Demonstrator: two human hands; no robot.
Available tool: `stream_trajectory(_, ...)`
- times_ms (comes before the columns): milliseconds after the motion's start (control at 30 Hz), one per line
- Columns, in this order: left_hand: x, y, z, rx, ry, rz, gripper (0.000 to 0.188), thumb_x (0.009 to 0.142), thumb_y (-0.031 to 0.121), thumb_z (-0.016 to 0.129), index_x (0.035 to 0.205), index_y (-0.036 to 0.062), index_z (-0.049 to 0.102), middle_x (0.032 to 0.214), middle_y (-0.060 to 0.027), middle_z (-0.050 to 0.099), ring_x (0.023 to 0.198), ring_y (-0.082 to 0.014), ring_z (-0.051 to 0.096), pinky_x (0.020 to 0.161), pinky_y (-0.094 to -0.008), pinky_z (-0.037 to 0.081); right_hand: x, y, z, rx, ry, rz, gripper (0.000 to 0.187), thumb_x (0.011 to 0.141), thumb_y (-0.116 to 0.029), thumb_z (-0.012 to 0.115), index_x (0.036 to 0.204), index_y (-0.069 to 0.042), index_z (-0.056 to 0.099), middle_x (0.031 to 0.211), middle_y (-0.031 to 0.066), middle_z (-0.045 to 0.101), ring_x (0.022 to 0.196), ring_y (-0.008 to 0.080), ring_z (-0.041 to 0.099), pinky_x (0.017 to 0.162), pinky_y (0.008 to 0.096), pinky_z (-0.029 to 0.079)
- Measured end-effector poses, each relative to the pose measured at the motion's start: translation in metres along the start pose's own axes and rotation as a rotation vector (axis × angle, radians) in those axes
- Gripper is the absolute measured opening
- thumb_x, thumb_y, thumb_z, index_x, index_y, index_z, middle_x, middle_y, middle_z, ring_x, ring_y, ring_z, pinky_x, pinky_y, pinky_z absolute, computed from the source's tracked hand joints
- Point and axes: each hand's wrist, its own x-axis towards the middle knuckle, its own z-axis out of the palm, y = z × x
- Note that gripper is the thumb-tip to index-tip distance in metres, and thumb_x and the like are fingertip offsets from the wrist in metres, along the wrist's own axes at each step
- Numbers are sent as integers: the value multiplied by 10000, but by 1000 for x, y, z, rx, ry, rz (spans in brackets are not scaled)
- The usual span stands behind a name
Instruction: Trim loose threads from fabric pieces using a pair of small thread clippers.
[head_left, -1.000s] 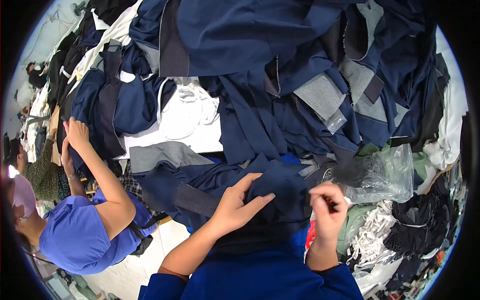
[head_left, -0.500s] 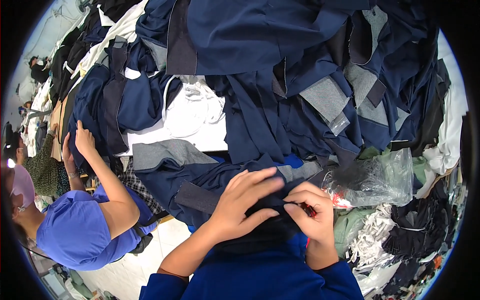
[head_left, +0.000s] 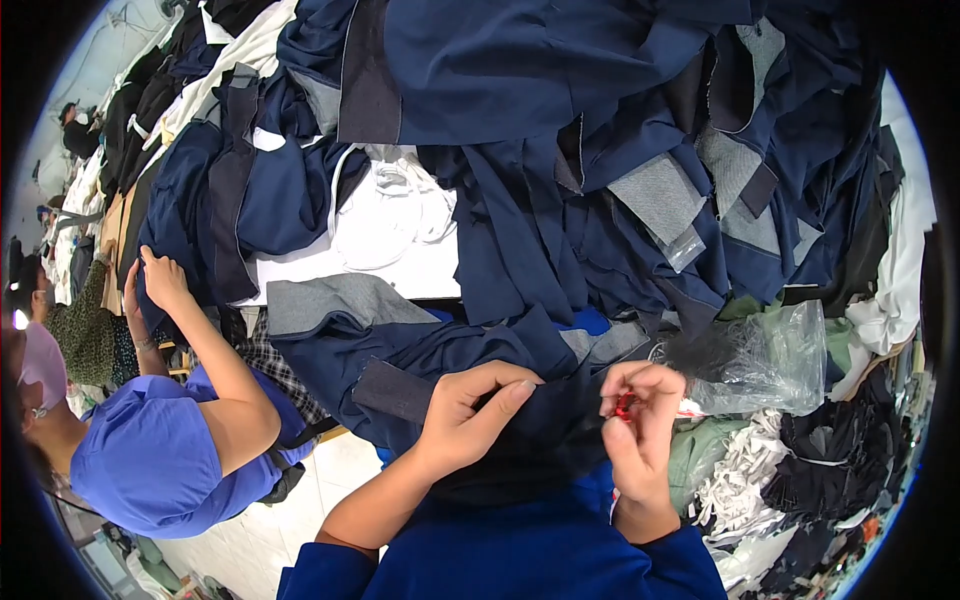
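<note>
1. Left hand point(head_left: 468, 410) of the person lies over the dark cloth, thumb and forefinger drawn close together and pinching the navy garment point(head_left: 500, 352); the other fingers curl beneath.
2. Right hand point(head_left: 645, 430) is just beside it, palm partly turned up, its bent fingers closed loosely around a small red object point(head_left: 625, 405), whose full shape is hidden.
3. The navy garment is gathered in soft, matte folds in front of the person's body, between and below the hands. A flat charcoal strip point(head_left: 392, 391) with straight edges crosses its left part, and a heathered grey panel point(head_left: 345, 303) rounds off its upper left corner.
4. Right of the hands lies a clear plastic bag point(head_left: 790, 365), crinkled and glossy, near curly white fabric strips point(head_left: 745, 475) and a crumpled black bundle point(head_left: 830, 460).
5. Beyond, a heap of smooth navy cloth point(head_left: 480, 75) drapes over a white tabletop point(head_left: 290, 272), with looped white cord point(head_left: 375, 260) beside it.
</note>
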Motion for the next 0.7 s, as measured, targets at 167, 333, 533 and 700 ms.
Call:
stream_trajectory(167, -1, -5, -2, -48, 28, -1, 155, 936, 108, 566, 963, -14, 658, 843, -12, 653, 758, -47, 544, 678, -197, 437, 4, -9, -2, -280, -106, 59, 300, 838, -32, 624, 1130, 27, 595, 904, 109, 609, 736, 143, 589, 676, 233, 474)
stream_trajectory(333, -1, -1, 1, -232, 14, -80, 198, 961, 135, 537, 1016, -12, 658, 909, -5, 650, 817, -41, 545, 714, -189, 436, -2, -10, -1, -246, -209, 87, 324, 861, -22, 582, 1178, 39, 560, 776, 93, 671, 615, 121, 620, 590, 215, 495)
stream_trajectory(533, -2, 1, 2, -287, -11, -111, 205, 962, 136, 536, 1029, -14, 658, 908, -25, 655, 820, -48, 560, 734, -190, 445, -4, -13, 9, -248, -128, 217, 428, 852, 40, 545, 1272, 42, 461, 730, 69, 674, 615, 98, 625, 603, 216, 494)
stream_trajectory(700, -3, -1, 2, -310, -31, -133, 211, 961, 142, 536, 1033, -16, 658, 903, -32, 660, 822, -56, 571, 743, -192, 449, 2, -14, 10, -318, -154, 188, 386, 859, 33, 544, 1243, 32, 515, 718, 68, 669, 593, 91, 616, 574, 210, 486)
